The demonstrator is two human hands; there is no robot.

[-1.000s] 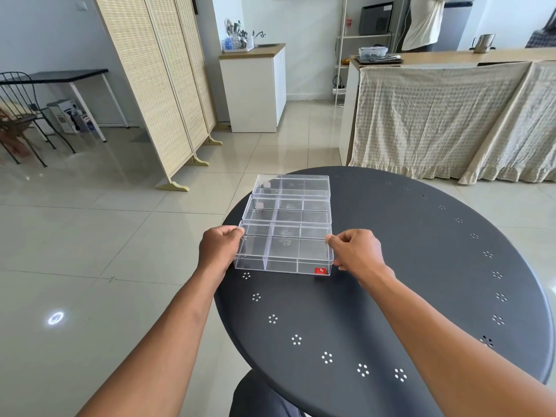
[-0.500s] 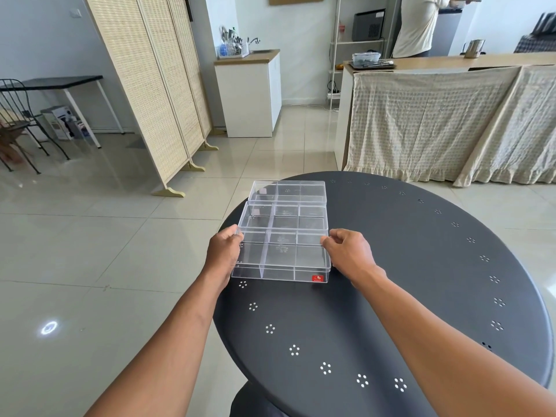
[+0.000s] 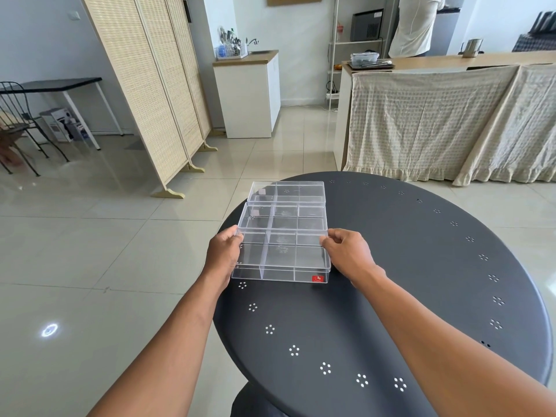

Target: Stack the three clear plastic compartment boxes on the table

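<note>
Three clear compartment boxes lie in a row on the round dark table (image 3: 421, 296), near its left edge. The nearest box (image 3: 281, 260) carries a small red label at its front right corner. My left hand (image 3: 224, 254) grips its left side and my right hand (image 3: 349, 254) grips its right side. The middle box (image 3: 282, 216) touches it just behind, and the far box (image 3: 287, 192) lies behind that one. All three stand flat, side by side.
The table edge runs close to the boxes' left side, with tiled floor below. A folding woven screen (image 3: 150, 94) stands at the left. A cloth-draped counter (image 3: 451, 121) stands behind the table, and a person (image 3: 416, 25) stands beyond it.
My hands have shifted slightly forward along the nearest box's sides. The camera view has tilted, and the boxes stay in their row on the table.
</note>
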